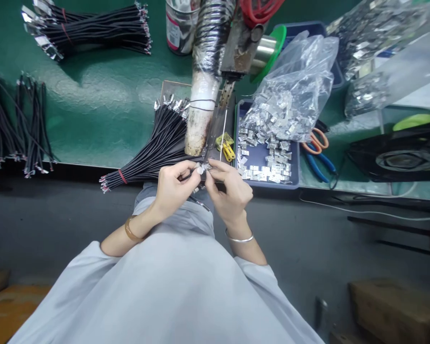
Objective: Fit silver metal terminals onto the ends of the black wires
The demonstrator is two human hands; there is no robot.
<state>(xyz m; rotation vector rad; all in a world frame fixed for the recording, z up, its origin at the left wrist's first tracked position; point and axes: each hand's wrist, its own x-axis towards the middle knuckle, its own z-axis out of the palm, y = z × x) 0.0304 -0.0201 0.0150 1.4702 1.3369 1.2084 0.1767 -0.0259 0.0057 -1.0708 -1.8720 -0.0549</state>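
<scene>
At the front edge of the bench my left hand [175, 188] is closed, thumb and forefinger pinching the end of a black cable, mostly hidden by the fingers. Opposite it, my right hand [231, 191] pinches a small silver metal connector [205, 166]; its details are too small to make out. The fingertips of both hands nearly meet just below the tip of a mounted soldering iron [215, 124]. A thin strand of solder wire [224, 134] hangs beside the iron. Left of my hands lies a bundle of black cables [157, 138], tied with a red band.
A blue tray [295, 165] of loose metal connectors [272, 162] stands right, a plastic bag [294, 81] over it. A foil-wrapped duct [202, 105] comes down beside the iron. Blue pliers [317, 165], orange-handled scissors [318, 141], a solder spool [268, 52] and more cable bundles [100, 28] surround the area.
</scene>
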